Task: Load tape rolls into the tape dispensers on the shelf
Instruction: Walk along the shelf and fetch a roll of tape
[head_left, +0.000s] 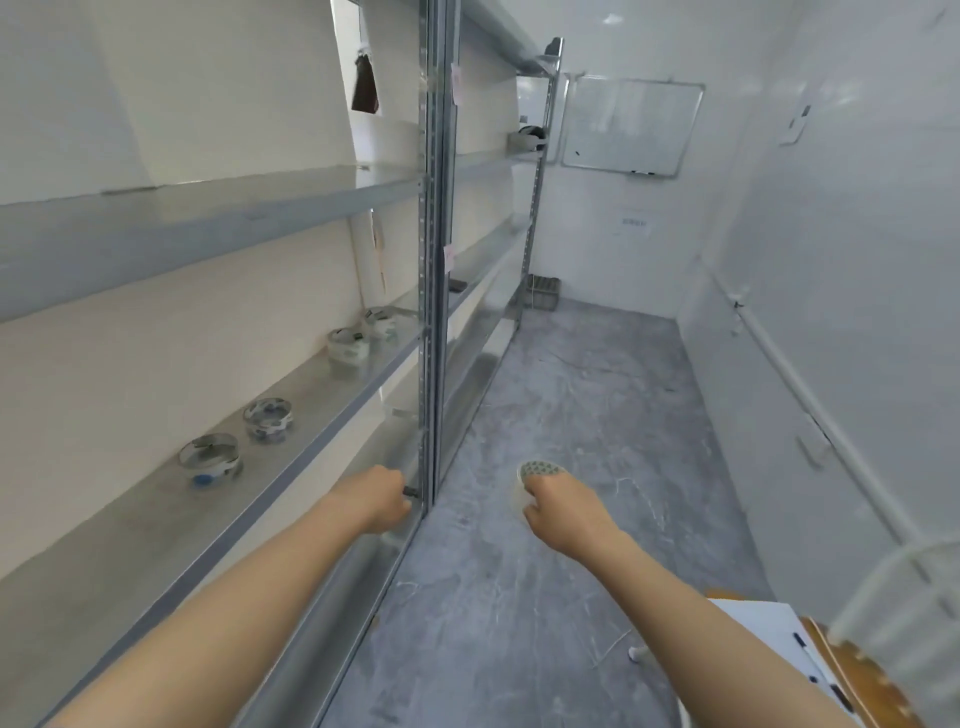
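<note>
Left hand: the left hand (382, 496) was curled closed around a small dark object (410, 491), only its tip showing; it may have been a dispenser part, but the view was too poor to say. It sat at the front edge of the shelf (156, 519), just beside the upright post (431, 312).

Right hand: the right hand (563, 512) was closed on a clear tape roll (537, 480), fingers wrapped over its rim, above the floor (571, 415) and apart from the shelving.

Dispensers: 4 round tape dispensers stood on the shelf, all toward 10 to 11 o'clock from the hands. The nearest dispenser (210, 460) and the second dispenser (269, 418) sat close together; the third dispenser (349, 345) and the farthest dispenser (382, 322) sat close together nearer the post.

Step in hand: judged as carrying the roll across to a dispenser.

Doing it well: the roll likely needed to travel toward 10 o'clock, kept level, with its loose end facing the cutter. Freeing the left hand first would have let it steady the dispenser while the roll dropped in.

Risk: a clear roll held by the rim could have slipped or stuck to the fingers.
</note>
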